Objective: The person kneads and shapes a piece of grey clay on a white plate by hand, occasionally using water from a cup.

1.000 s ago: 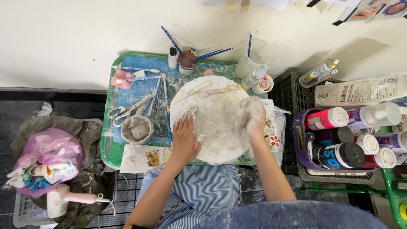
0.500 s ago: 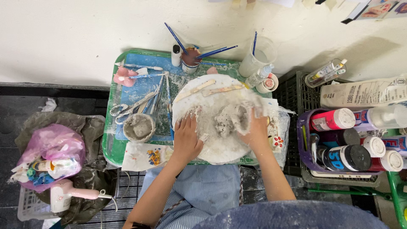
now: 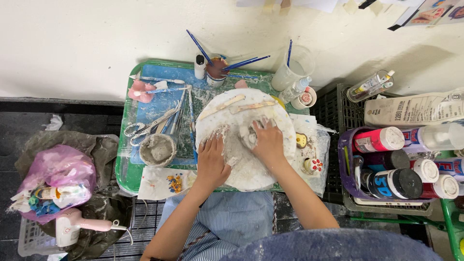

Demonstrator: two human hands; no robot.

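- The left hand (image 3: 211, 162) lies flat, palm down with fingers spread, on the near left part of a round white board (image 3: 251, 169) smeared with pale clay; it grips nothing.
- The right hand (image 3: 268, 142) presses down on a grey-white lump of wet clay (image 3: 247, 136) near the board's middle, fingers curled loosely over and beside it; whether they close fully around the lump cannot be told.
- Two flat wooden sticks (image 3: 241, 105) lie across the far part of the board, apart from both hands.
- The board rests on a green tray (image 3: 123, 159) that stands against a white wall.
- On the tray left of the board: a small round bowl (image 3: 157, 150) of grey slip, scissors (image 3: 140, 128) beside thin modelling tools, and a small pink figure (image 3: 141, 91) in the far left corner.
- At the tray's far edge stands a cup of blue-handled brushes (image 3: 216, 70); a clear plastic cup (image 3: 290, 72) stands to its right.
- Just right of the board, on clear plastic, sit two small painted pieces (image 3: 309, 152).
- Further right, a purple basket (image 3: 349, 166) holds paint bottles with white and black caps.
- On the floor at left lie a pink plastic bag (image 3: 58, 179) and a pink hair dryer (image 3: 79, 226).
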